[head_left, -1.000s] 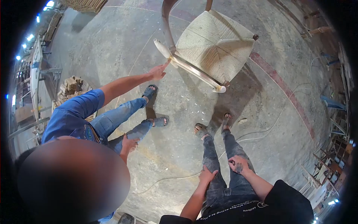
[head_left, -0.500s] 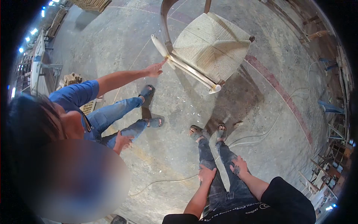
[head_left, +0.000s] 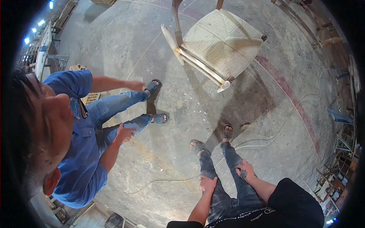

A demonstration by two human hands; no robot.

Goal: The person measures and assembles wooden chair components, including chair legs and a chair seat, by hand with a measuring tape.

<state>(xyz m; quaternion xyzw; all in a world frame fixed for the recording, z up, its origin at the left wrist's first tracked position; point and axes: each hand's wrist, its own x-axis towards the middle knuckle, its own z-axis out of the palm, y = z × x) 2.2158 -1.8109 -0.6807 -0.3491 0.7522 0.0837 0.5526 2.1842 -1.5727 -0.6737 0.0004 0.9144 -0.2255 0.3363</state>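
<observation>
My left hand [head_left: 208, 183] rests on my left thigh, its fingers lying over the dark jeans [head_left: 228, 190]. On the other leg, my right hand [head_left: 246, 170] lies near the knee with its fingers apart and a dark smudge on it. Neither hand holds an object. Beyond my feet stands a wooden chair [head_left: 224, 43] with a woven cord seat, out of reach of both hands as they lie. Pale wooden rails [head_left: 203, 68] run along its near left side, and a dark curved part [head_left: 176, 22] rises at the upper left.
A co-worker in a blue shirt [head_left: 81, 152] is at my left, one hand [head_left: 125, 133] on a knee, the other [head_left: 136, 86] in the air. A thin hose [head_left: 262, 143] crosses the concrete floor [head_left: 171, 148]. Wooden parts and racks [head_left: 342, 167] line the right side.
The co-worker's pointing hand has drawn back from the chair's side rail toward their body, and they have leaned differently. My hands stay on my legs; the view has shifted slightly.
</observation>
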